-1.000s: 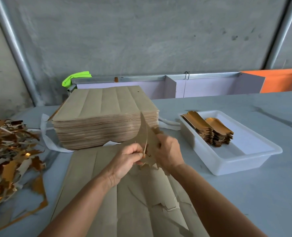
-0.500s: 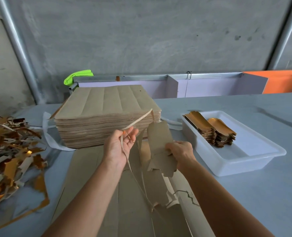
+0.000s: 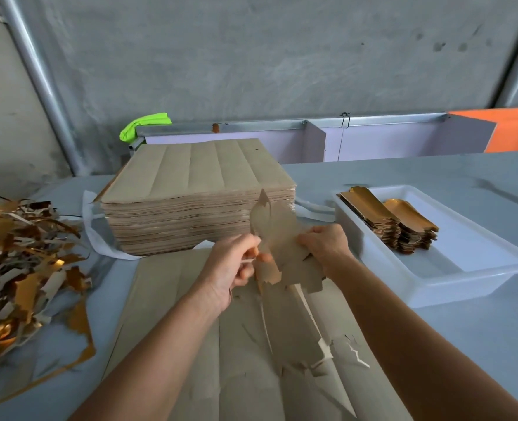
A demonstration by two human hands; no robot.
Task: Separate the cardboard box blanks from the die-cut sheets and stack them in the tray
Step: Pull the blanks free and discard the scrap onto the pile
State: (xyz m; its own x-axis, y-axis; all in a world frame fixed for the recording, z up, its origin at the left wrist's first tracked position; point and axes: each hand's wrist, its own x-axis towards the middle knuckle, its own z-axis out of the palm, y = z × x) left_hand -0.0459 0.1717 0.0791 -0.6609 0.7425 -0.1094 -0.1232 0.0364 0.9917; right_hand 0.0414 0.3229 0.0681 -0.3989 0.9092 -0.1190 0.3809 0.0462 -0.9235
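Under your grip lies the torn die-cut sheet (image 3: 239, 344), with the tall stack of sheets (image 3: 200, 192) just beyond it. Right of your grip, the tray (image 3: 464, 268) holds stacked blanks (image 3: 388, 220). Both forearms reach forward; your right hand (image 3: 324, 244) clutches the raised box blank (image 3: 282, 238), while your left hand (image 3: 233, 265) pinches, seemingly, its blurred edge.

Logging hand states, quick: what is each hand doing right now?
Left hand: grip closed, pinching a scrap of torn cardboard.
Right hand: grip closed on the box blank, held above the die-cut sheet.
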